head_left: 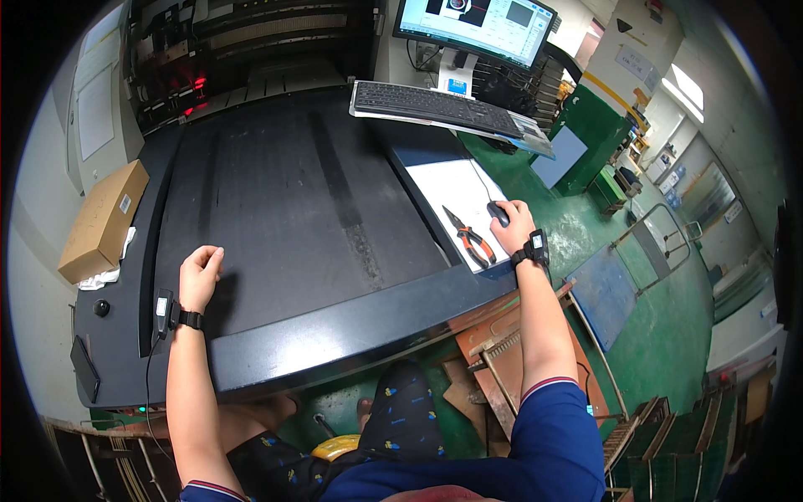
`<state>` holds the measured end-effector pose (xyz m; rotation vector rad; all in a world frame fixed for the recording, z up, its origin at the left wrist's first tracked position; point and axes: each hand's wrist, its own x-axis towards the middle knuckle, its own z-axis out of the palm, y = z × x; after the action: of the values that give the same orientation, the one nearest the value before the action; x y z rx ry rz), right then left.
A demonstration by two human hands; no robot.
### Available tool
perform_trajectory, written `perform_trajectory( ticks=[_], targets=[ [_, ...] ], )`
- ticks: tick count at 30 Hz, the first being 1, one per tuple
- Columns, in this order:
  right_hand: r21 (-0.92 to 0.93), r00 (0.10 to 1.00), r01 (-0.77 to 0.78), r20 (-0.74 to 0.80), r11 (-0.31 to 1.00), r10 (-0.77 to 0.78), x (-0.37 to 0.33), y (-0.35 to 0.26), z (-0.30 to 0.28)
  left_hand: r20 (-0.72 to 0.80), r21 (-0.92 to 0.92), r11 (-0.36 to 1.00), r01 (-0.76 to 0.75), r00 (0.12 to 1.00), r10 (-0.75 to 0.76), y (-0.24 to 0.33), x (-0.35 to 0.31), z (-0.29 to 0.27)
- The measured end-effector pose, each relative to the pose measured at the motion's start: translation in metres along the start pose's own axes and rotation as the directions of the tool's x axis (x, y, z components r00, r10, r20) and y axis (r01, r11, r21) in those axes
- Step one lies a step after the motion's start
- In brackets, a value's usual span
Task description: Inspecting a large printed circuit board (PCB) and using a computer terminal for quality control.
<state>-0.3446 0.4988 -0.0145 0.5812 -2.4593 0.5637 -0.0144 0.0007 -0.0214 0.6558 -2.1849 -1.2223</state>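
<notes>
My right hand lies over a black computer mouse, its fingers curved round it, on a white sheet. Beside the mouse on that sheet is a pair of long-nose pliers with orange and black handles. My left hand is loosely curled at the near left of the dark machine bed, and nothing shows in its fingers. A keyboard sits on a shelf past the bed, below a lit monitor.
On the machine's left edge a cardboard box rests near a black knob. Red lights glow in the machine's dark frame at the back. A blue flatbed trolley stands on the green floor to the right.
</notes>
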Motion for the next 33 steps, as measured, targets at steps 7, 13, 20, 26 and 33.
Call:
perform_trajectory(
  ticks=[7,13,20,26,33],
  targets=[
    [-0.056,1.000,-0.030,-0.005,0.998,0.030,0.0002,0.0022,0.0009,0.000,0.009,1.000,0.007,1.000,-0.007,0.0052,-0.0016,0.0011],
    [-0.045,0.999,-0.047,-0.010,0.998,0.047,-0.0003,0.0019,0.0018,0.007,0.012,1.000,0.005,1.000,-0.005,0.0065,-0.0020,0.0004],
    [-0.035,0.999,-0.043,-0.014,0.998,0.042,-0.0004,0.0013,0.0002,-0.001,0.024,1.000,0.004,1.000,-0.004,0.0033,-0.0012,-0.0003],
    [-0.037,0.999,-0.045,-0.021,0.998,0.045,-0.0012,0.0012,-0.0005,0.001,0.026,1.000,0.008,1.000,-0.008,0.0066,-0.0021,0.0007],
    [-0.036,0.998,-0.051,-0.025,0.998,0.050,-0.0009,0.0017,0.0008,0.010,0.004,1.000,-0.004,1.000,0.004,0.0037,-0.0012,-0.0003]
  ],
)
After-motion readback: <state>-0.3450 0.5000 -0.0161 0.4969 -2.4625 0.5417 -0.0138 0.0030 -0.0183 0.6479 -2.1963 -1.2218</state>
